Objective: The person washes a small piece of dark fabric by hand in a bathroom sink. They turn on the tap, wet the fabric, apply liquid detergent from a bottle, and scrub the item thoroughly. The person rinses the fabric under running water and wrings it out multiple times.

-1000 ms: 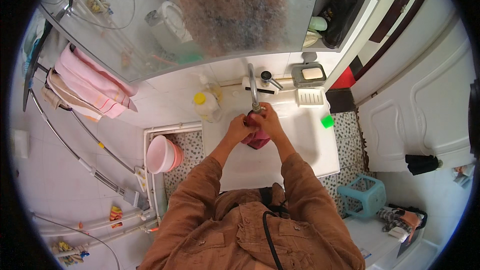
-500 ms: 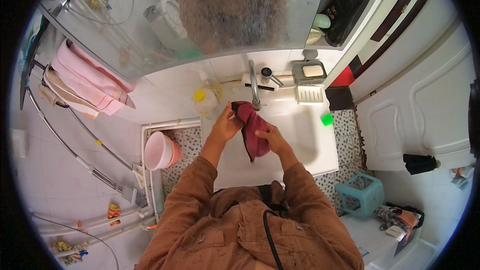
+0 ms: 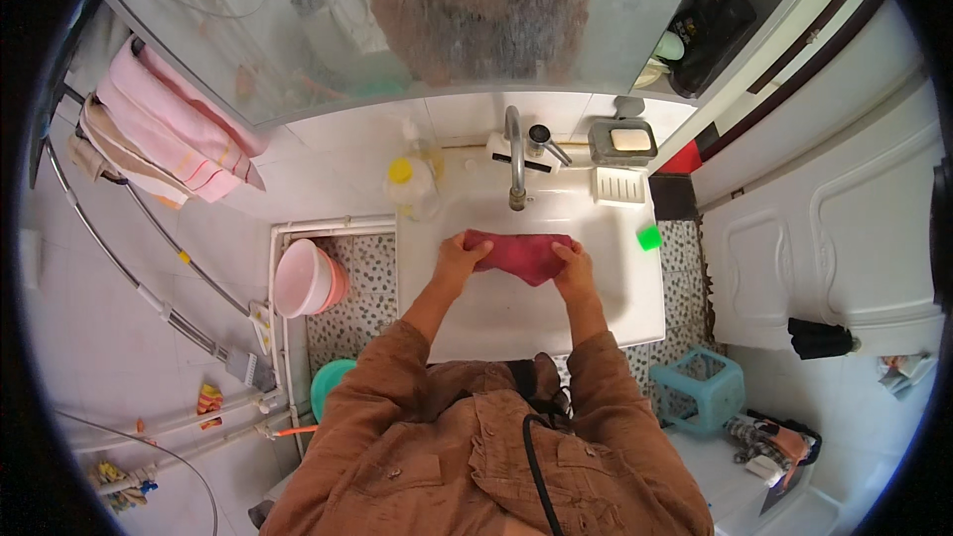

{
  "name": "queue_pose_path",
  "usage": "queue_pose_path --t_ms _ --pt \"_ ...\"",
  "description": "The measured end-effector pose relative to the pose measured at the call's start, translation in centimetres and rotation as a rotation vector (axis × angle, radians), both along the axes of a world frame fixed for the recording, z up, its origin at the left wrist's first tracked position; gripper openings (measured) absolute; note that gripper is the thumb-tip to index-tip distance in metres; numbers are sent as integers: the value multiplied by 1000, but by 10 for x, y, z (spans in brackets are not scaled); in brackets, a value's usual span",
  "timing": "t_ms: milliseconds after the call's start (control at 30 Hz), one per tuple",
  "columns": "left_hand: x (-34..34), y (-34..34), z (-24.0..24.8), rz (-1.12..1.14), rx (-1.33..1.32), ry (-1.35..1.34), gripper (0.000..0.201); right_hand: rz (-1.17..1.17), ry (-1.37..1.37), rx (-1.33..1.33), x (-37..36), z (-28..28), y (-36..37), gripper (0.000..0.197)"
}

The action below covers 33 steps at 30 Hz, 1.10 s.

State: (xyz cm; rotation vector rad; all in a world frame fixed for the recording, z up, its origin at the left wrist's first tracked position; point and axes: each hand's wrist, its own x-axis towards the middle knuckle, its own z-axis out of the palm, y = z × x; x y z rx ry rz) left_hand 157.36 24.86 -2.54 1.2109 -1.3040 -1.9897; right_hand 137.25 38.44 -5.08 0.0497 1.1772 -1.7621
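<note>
A dark red cloth (image 3: pixel 520 256) is stretched sideways between my two hands over the white washbasin (image 3: pixel 496 323). My left hand (image 3: pixel 460 260) pinches its left end, and my right hand (image 3: pixel 573 270) grips the right end. The cloth's lower edge sags between them. Just beyond it, the metal faucet (image 3: pixel 515 164) arches over the basin, its spout apart from the cloth. No water stream shows under the spout.
Along the basin's back stand a yellow-capped bottle (image 3: pixel 409 186), a slotted white soap dish (image 3: pixel 618 187) and a grey dish with soap (image 3: pixel 628 141). A green block (image 3: pixel 649 237) sits on the right rim. Pink buckets (image 3: pixel 306 279) are left, a blue stool (image 3: pixel 700 389) right.
The cloth has gone from hanging bunched and lengthwise to being spread sideways. My right hand has moved outward to its right end, and both hands are now level and farther apart.
</note>
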Motion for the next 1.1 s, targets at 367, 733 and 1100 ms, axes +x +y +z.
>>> queue_pose_path --t_ms 367,733,1100 --pt "20 -32 32 188 -151 20 21 335 1214 156 -45 76 16 29" --pt "10 -43 26 182 -373 -317 21 169 1520 312 -72 61 -14 18" --pt "45 1 -49 -335 -940 -483 28 672 1545 343 -62 -15 23 22"
